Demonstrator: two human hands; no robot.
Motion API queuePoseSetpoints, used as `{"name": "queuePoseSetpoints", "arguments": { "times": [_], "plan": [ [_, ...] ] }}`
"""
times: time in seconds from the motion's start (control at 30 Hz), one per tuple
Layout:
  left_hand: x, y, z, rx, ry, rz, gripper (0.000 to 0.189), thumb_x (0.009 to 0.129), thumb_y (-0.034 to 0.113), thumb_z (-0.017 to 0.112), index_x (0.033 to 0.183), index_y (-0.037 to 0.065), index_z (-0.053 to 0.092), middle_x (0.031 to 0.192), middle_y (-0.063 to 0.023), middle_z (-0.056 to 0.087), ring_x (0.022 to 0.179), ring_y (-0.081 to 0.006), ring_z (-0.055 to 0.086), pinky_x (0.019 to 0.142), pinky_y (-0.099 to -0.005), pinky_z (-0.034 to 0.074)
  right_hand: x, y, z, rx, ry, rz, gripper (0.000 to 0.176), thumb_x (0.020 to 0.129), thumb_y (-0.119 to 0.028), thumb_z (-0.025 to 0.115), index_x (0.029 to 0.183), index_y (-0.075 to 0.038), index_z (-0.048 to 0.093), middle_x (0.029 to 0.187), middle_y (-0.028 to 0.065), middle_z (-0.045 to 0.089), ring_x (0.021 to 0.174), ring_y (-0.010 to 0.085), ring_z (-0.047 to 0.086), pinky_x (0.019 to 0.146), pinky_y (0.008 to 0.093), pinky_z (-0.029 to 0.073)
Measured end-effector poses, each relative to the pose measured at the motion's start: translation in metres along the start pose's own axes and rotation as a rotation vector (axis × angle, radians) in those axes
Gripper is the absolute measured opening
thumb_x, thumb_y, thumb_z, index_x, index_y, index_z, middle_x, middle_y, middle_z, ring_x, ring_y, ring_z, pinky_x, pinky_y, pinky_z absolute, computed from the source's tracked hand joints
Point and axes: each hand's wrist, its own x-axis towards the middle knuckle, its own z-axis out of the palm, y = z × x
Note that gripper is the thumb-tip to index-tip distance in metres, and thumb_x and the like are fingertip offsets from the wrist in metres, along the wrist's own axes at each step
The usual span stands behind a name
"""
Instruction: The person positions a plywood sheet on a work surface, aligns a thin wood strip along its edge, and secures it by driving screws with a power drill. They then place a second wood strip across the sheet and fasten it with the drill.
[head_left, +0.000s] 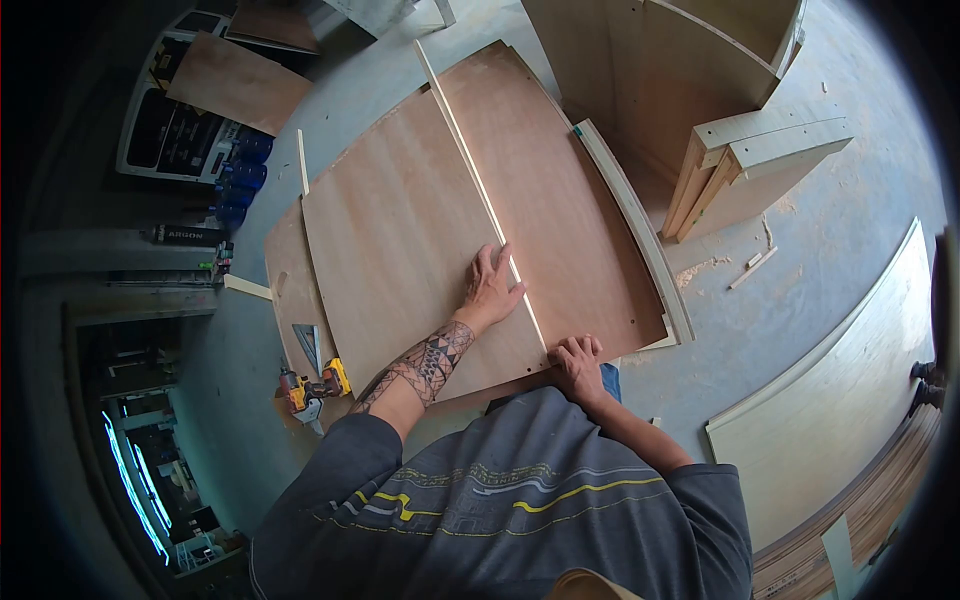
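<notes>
A long, thin wood strip (pixel 465 150) lies across a plywood panel (pixel 390 200), its far end overhanging the panel's back edge. My left hand (pixel 490 293) rests on the panel and strip with its fingers spread, the fingertips at the strip. At the strip's near end, my right hand (pixel 577 365) is on the panel's front edge with its fingers curled; whatever is inside them is hidden. To the strip's right, more plywood surface (pixel 560 190) continues. Layered wooden edging (pixel 635 230) runs along its curved right side.
Left of the panel are a yellow cordless driver (pixel 300 390) and a speed square (pixel 307 345). A large plywood box (pixel 650 70) and stacked curved pieces (pixel 760 155) stand at the back right. Another plywood sheet (pixel 830 380) leans at right. Blue bottles (pixel 240 180) stand far left.
</notes>
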Motion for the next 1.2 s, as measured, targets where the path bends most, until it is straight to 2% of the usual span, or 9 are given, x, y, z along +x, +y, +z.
{"name": "queuePoseSetpoints", "arguments": {
  "times": [0.3, 0.4, 0.47, 0.57, 0.6, 0.73, 0.87, 0.93, 1.2],
  "plan": [
    [-0.107, -0.008, 0.000, -0.302, 0.166, -0.102, 0.087, 0.093, 0.030, 0.076, 0.164, 0.010, 0.030, 0.157, -0.0295, 0.028, 0.145, -0.0479, 0.032, 0.118, -0.0533, 0.034, 0.004, 0.000, 0.005, -0.144, 0.075, -0.049, 0.012, 0.080, -0.020, 0.074, 0.089, -0.016, 0.067, 0.094, 0.0029, 0.061, 0.097, 0.0244, 0.059, 0.097, 0.0418, 0.038],
    [-0.149, 0.011, -0.004, -0.250, -0.095, -0.058, 0.089, 0.094, 0.034, 0.076, 0.164, 0.006, 0.029, 0.154, -0.0309, 0.036, 0.136, -0.0440, 0.047, 0.110, -0.0490, 0.043, 0.013, -0.016, -0.021, -0.187, -0.049, -0.040, 0.018, 0.080, -0.029, 0.079, 0.088, -0.016, 0.069, 0.092, 0.0013, 0.062, 0.099, 0.0218, 0.061, 0.098, 0.0426, 0.038],
    [-0.166, 0.007, 0.018, -0.606, -0.772, -0.465, 0.085, 0.098, 0.043, 0.072, 0.161, 0.001, 0.032, 0.146, -0.0277, 0.052, 0.122, -0.0350, 0.063, 0.101, -0.0430, 0.051, 0.022, -0.021, -0.030, -0.172, -0.164, -0.042, 0.027, 0.075, -0.036, 0.083, 0.088, -0.016, 0.069, 0.094, 0.0006, 0.063, 0.100, 0.0211, 0.061, 0.098, 0.0427, 0.038],
    [-0.208, -0.005, 0.059, -1.100, -0.908, -0.806, 0.077, 0.102, 0.052, 0.065, 0.153, -0.002, 0.043, 0.139, -0.0198, 0.064, 0.109, -0.0269, 0.071, 0.094, -0.0402, 0.056, 0.031, -0.024, -0.038, -0.162, -0.255, -0.055, 0.027, 0.075, -0.035, 0.083, 0.088, -0.016, 0.069, 0.094, 0.0010, 0.063, 0.100, 0.0213, 0.061, 0.098, 0.0428, 0.038],
    [-0.222, -0.005, 0.078, -1.558, -0.773, -1.042, 0.065, 0.107, 0.053, 0.058, 0.145, 0.001, 0.051, 0.136, -0.0120, 0.066, 0.119, -0.0247, 0.068, 0.103, -0.0415, 0.054, 0.032, -0.023, -0.038, -0.168, -0.272, -0.059, 0.027, 0.075, -0.035, 0.083, 0.088, -0.016, 0.069, 0.094, 0.0010, 0.063, 0.100, 0.0213, 0.061, 0.098, 0.0428, 0.038],
    [-0.222, 0.019, 0.072, -2.271, -0.242, -1.010, 0.056, 0.110, 0.050, 0.053, 0.144, 0.006, 0.053, 0.137, -0.0106, 0.063, 0.128, -0.0251, 0.062, 0.115, -0.0473, 0.047, 0.044, -0.026, -0.047, -0.185, -0.374, -0.118, 0.027, 0.076, -0.034, 0.084, 0.089, -0.015, 0.070, 0.093, 0.0030, 0.065, 0.100, 0.0232, 0.063, 0.095, 0.0419, 0.042],
    [-0.219, 0.029, 0.086, -2.361, -0.132, -0.942, 0.055, 0.109, 0.050, 0.054, 0.142, 0.006, 0.053, 0.135, -0.0102, 0.063, 0.128, -0.0256, 0.062, 0.115, -0.0488, 0.047, 0.087, -0.005, -0.058, 0.077, -0.831, 0.025, 0.026, 0.083, -0.026, 0.079, 0.098, -0.006, 0.071, 0.102, 0.0096, 0.073, 0.103, 0.0340, 0.070, 0.090, 0.0475, 0.053],
    [-0.218, 0.029, 0.086, -2.373, -0.084, -0.957, 0.054, 0.110, 0.047, 0.055, 0.143, 0.006, 0.052, 0.133, -0.0117, 0.063, 0.127, -0.0266, 0.062, 0.116, -0.0487, 0.048, 0.120, 0.014, -0.059, 0.182, -0.792, 0.242, 0.040, 0.088, -0.023, 0.077, 0.119, -0.002, 0.065, 0.102, 0.0174, 0.076, 0.096, 0.0377, 0.073, 0.084, 0.0447, 0.058],
    [-0.213, 0.038, 0.095, -2.285, 0.030, -0.999, 0.066, 0.103, 0.046, 0.067, 0.147, 0.002, 0.047, 0.139, -0.0156, 0.060, 0.130, -0.0305, 0.060, 0.118, -0.0487, 0.047, 0.143, 0.019, -0.001, 0.195, -0.418, 0.120, 0.058, 0.085, -0.025, 0.078, 0.135, -0.009, 0.055, 0.121, 0.0249, 0.068, 0.115, 0.0438, 0.067, 0.098, 0.0505, 0.054]
  ]
}}
